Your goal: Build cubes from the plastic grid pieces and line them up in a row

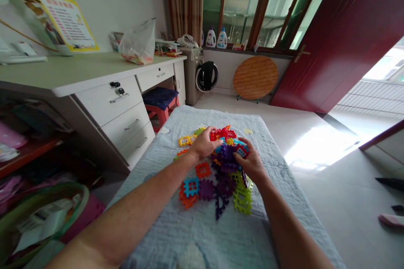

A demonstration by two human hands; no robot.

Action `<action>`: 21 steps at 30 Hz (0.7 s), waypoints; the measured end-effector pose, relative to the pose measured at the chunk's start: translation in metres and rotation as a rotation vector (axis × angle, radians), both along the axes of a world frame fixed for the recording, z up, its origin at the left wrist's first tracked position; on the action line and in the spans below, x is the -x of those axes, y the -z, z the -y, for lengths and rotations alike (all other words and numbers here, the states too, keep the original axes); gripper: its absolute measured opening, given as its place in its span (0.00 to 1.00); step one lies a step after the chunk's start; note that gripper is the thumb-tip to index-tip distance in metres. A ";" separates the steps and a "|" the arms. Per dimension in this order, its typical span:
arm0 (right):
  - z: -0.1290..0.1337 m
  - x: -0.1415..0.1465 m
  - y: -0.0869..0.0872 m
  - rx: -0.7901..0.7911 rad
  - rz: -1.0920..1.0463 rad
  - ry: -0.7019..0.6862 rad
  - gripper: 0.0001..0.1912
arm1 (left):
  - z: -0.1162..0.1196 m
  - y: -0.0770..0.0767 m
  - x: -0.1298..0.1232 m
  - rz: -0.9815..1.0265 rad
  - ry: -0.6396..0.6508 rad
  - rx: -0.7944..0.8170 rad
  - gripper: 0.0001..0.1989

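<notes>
Head camera view shows me, as the largest thing, the surface, covered with a pale blue cloth that has soft creases. On the surface, in front of me, lies the pile of plastic pieces with toothed edges. At the near right side of the pile are the green pieces, and at its near left side is the blue piece. My left hand is at the far left part of the pile, with the thumb bent toward the red and blue pieces; I cannot tell if this grip is closed on one of them. My right hand is at the far right part of the pile, and its grip is narrow, with the purple piece between thumb and fingers. To handle it well, I should pinch the flat face and keep my fingertips away from the teeth. The left fingers should give light support from the opposite side, so the piece does not twist. Pressure must be even, because thin teeth could bend or slip.
</notes>
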State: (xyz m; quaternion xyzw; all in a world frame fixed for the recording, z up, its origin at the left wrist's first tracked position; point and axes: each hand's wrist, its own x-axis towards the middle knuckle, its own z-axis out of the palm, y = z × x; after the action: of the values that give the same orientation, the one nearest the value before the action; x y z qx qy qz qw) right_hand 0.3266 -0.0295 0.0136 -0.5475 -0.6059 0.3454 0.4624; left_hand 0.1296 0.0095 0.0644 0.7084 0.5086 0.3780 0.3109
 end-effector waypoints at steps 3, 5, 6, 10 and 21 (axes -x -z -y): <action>-0.007 -0.005 0.006 0.007 0.069 0.183 0.27 | -0.001 0.004 0.019 -0.097 0.067 -0.013 0.27; -0.008 -0.009 0.004 0.025 0.119 0.187 0.24 | 0.007 0.009 0.031 -0.213 0.145 -0.022 0.29; -0.008 -0.011 0.001 0.032 0.142 0.156 0.22 | 0.014 0.011 0.034 -0.283 0.175 -0.030 0.31; -0.003 -0.023 -0.013 0.087 0.270 -0.013 0.28 | 0.054 0.018 0.033 -0.548 0.179 -0.124 0.46; 0.000 -0.020 -0.015 0.102 0.321 -0.066 0.29 | 0.064 0.036 -0.031 -0.554 0.276 -0.097 0.54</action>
State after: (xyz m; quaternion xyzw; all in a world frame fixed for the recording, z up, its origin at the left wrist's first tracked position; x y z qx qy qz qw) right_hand 0.3466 -0.0292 0.0291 -0.5983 -0.6712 0.2988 0.3198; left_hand 0.1602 -0.0544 0.0280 0.8609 0.4542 0.1485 0.1744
